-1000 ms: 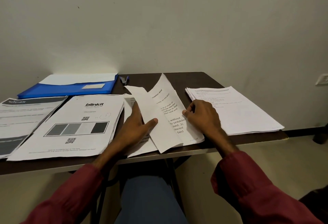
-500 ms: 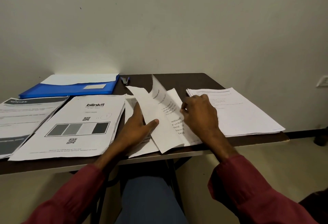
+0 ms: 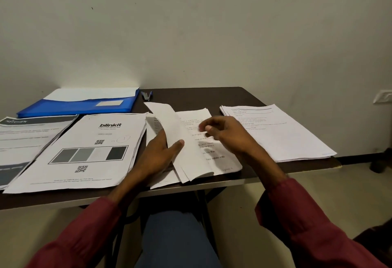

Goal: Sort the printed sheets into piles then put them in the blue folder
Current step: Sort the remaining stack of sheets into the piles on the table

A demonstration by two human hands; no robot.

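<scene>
White printed sheets (image 3: 191, 146), middle stack near table edge: left hand (image 3: 158, 153) pins folded-back pages, exposing the next. Right hand (image 3: 226, 134) hovers loose, holding nothing. Blue plastic folder (image 3: 78, 106) far left, waiting.

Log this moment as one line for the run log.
step: sorting middle stack | left hand: holds turned pages up | right hand: above page, empty | blue folder: at back left

Blue folder (image 3: 80, 106), dark brown table (image 3: 191, 95), greyscale-barred white sheet (image 3: 84, 151)
</scene>
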